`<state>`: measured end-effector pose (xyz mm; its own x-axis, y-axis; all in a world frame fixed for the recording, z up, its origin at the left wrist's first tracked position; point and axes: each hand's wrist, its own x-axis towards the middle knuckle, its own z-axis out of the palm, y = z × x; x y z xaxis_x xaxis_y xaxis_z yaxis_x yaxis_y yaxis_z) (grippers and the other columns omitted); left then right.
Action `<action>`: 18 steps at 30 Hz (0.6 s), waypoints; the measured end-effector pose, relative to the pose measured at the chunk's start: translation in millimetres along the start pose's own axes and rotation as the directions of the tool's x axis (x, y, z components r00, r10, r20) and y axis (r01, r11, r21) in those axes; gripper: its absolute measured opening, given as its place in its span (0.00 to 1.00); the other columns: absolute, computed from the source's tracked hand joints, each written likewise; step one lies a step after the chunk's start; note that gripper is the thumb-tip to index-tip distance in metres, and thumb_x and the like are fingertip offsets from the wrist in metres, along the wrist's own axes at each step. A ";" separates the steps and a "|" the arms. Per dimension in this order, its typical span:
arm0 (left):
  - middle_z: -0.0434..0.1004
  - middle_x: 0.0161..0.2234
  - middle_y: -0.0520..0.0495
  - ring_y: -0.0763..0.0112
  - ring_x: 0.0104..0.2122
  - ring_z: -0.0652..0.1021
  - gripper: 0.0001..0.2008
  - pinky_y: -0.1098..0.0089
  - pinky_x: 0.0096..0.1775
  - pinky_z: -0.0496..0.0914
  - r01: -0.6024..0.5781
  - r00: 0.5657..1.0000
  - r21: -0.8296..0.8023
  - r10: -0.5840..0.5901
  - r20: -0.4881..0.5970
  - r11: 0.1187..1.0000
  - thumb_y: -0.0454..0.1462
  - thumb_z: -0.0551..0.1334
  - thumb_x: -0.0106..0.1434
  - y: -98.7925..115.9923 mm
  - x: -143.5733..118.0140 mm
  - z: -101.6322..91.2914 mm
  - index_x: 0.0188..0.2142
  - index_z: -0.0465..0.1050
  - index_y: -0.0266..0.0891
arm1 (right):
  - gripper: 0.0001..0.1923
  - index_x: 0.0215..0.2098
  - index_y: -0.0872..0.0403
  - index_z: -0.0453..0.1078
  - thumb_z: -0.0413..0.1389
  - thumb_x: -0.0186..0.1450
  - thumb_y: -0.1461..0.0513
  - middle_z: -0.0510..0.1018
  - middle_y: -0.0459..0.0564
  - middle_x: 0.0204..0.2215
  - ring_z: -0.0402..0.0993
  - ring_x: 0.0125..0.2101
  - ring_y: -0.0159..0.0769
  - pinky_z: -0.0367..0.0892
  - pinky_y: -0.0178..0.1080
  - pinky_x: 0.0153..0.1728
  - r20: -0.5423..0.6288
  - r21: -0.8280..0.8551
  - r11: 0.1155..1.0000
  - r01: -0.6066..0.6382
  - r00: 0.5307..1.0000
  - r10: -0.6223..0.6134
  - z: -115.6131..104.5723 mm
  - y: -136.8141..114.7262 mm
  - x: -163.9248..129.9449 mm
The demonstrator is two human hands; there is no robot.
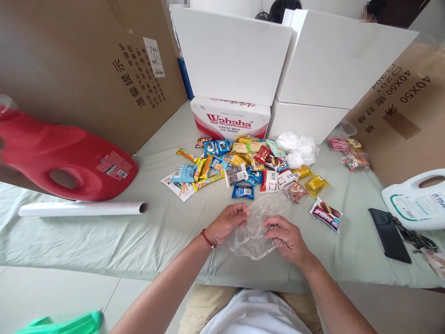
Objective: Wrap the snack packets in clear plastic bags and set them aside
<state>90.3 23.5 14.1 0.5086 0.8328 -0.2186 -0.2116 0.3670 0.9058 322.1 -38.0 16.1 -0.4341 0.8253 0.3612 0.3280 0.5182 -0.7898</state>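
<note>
At the near side of the cloth-covered table [167, 243], both hands on one clear plastic bag [256, 234].

On my feed, the left hand [229, 222] has the bag's left side pinched, thumb and fingers pretty much closed on it. The right hand [287, 239] is at the other side, fingers half curled against the film; thumb's hidden, so I can't tell if it's really clamped. The bag's crumpled between them, just in front of a pile of wrapped snacks [236, 175], with a Wahaha box [231, 119] behind that. I've also got a purple-and-white packet [326, 215] lying alone to the right, a black phone [390, 235] further over, and a red jug [74, 157] plus a white roll [81, 208] way off left.
</note>
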 end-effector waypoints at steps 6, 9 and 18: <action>0.54 0.18 0.62 0.78 0.17 0.57 0.21 0.74 0.23 0.56 -0.113 0.906 0.013 0.108 -0.409 0.993 0.55 0.67 0.60 -20.6 -16.7 -10.8 0.32 0.64 0.42 | 0.14 0.40 0.47 0.78 0.50 0.69 0.66 0.79 0.53 0.46 0.77 0.43 0.41 0.73 0.44 0.43 -0.072 -0.058 0.995 -0.080 0.995 0.076 6.9 8.7 -14.9; 0.57 0.19 0.60 0.76 0.19 0.60 0.18 0.74 0.22 0.56 -0.088 0.800 0.169 0.171 -0.575 0.982 0.53 0.63 0.64 -32.2 -29.3 -21.5 0.32 0.65 0.42 | 0.15 0.40 0.48 0.78 0.50 0.68 0.67 0.80 0.53 0.45 0.77 0.43 0.41 0.73 0.44 0.43 -0.056 -0.096 0.989 -0.108 0.993 0.103 6.2 12.7 -30.3; 0.60 0.21 0.58 0.74 0.21 0.64 0.12 0.73 0.24 0.59 0.050 0.687 0.231 0.135 -0.714 0.972 0.47 0.58 0.67 -39.3 -55.7 -23.6 0.33 0.65 0.43 | 0.13 0.44 0.49 0.76 0.49 0.71 0.60 0.75 0.54 0.56 0.75 0.48 0.44 0.72 0.44 0.45 0.111 -0.112 0.914 -0.391 0.909 0.402 -51.5 -0.5 -45.6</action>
<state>50.6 -27.5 -17.9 -0.2753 0.9174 -0.2873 0.0125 0.3022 0.9532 384.9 -64.3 25.6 -0.3561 0.9334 -0.0445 0.5633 0.1764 -0.8072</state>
